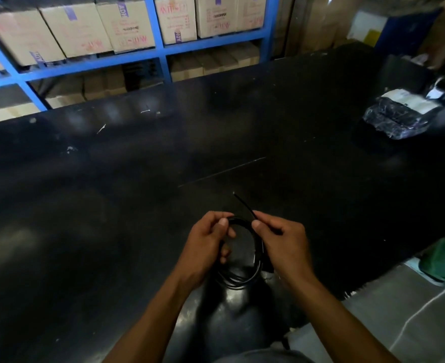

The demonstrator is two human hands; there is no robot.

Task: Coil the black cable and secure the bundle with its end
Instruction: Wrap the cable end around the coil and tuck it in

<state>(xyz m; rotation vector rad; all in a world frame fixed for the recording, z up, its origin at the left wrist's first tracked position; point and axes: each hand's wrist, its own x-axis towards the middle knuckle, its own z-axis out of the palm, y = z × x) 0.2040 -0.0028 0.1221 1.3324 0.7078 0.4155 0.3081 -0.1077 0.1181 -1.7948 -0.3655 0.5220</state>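
While left hand (207, 244) grips black cable (242, 280) coil, right hand (281, 242) pinches its end (243, 204).

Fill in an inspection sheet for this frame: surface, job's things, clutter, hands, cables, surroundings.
Surface: glossy black tabletop, a few pale specks.
Job's things: thin black cable coiled into a loop between both hands; its free end sticks up.
Clutter: dark plastic-wrapped package with white labels, far right.
Hands: left hand grips the loop; right hand pinches the end.
Cables: thin white cord on the grey floor, right.
Surroundings: blue metal shelving holding cardboard boxes.
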